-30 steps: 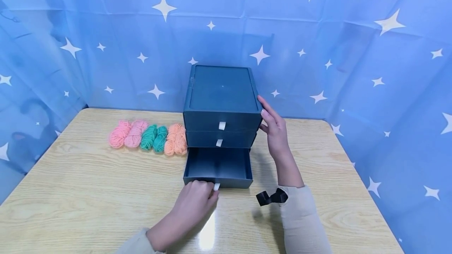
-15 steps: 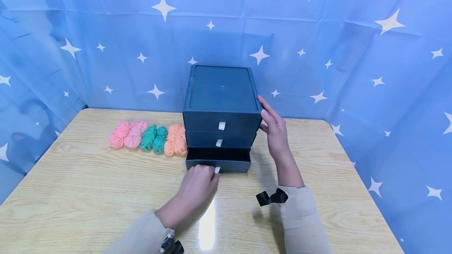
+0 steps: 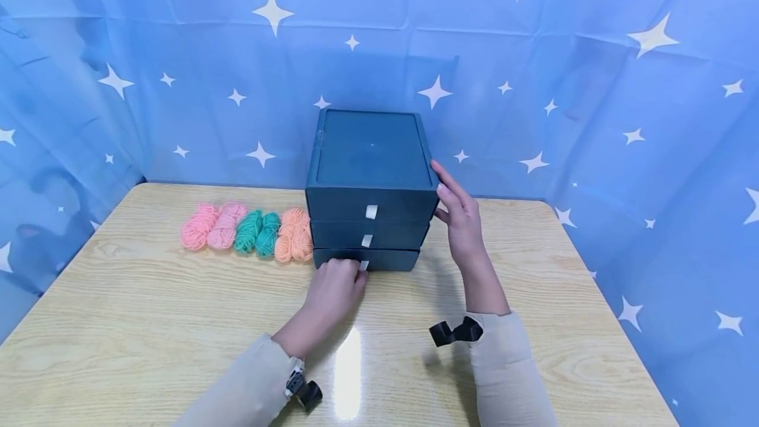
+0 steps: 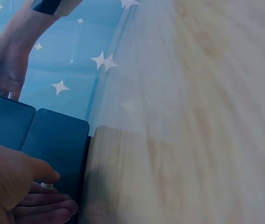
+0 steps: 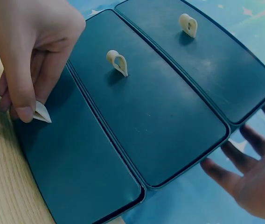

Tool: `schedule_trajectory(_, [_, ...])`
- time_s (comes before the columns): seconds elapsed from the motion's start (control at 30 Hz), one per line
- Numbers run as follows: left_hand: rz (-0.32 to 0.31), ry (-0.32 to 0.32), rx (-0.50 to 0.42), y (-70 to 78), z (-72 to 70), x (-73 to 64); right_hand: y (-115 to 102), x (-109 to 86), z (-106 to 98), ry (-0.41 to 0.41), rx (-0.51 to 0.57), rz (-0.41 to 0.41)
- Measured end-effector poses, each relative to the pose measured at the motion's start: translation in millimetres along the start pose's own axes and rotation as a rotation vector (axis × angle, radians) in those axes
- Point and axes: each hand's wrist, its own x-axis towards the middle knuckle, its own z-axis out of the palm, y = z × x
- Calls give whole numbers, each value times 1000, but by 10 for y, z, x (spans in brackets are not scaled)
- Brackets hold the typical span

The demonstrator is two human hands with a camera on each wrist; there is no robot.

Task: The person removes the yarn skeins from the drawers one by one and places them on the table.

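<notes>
A dark blue drawer cabinet [image 3: 375,150] with three stacked drawers stands at the back of the table. My left hand [image 3: 333,290] is at the bottom drawer [image 3: 391,260], whose front is nearly level with the two above. Between thumb and fingers it pinches the drawer's white pull tab [image 5: 41,112], as the right wrist view shows. On the cabinet's right side rests my right hand [image 3: 465,226], fingers extended along the upper edge and side wall. The middle pull tab [image 5: 118,63] and top pull tab [image 5: 188,25] hang untouched. The drawer's inside is hidden.
Left of the cabinet lies a row of yarn skeins: pink [image 3: 199,226], lighter pink [image 3: 227,225], green [image 3: 257,232] and peach [image 3: 294,234], the peach one close to the cabinet's side. A blue star-patterned cloth [image 3: 379,51] hangs behind the wooden table [image 3: 178,328].
The bottom drawer has slid back into the cabinet, from well out to nearly flush. My left hand has moved forward with its pull tab. The right hand has stayed in place.
</notes>
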Motion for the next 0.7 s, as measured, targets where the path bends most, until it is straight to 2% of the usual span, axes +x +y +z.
schedule_trajectory(0.33, [-34, -32, -26, 13, 38, 35, -6, -55, -32, 18, 4, 15])
schedule_trajectory(0.47, [-56, -45, -64, 11, 28, 26, -53, -91, -54, 14, -33, 46])
schedule_trajectory(0.6, [-47, -76, -130, -33, -93, -6, -124, -162, -125, -8, -127, 79])
schedule_trajectory(0.7, [-21, -46, -140, -122, -278, -43, -152, -220, -225, -44, -217, 70])
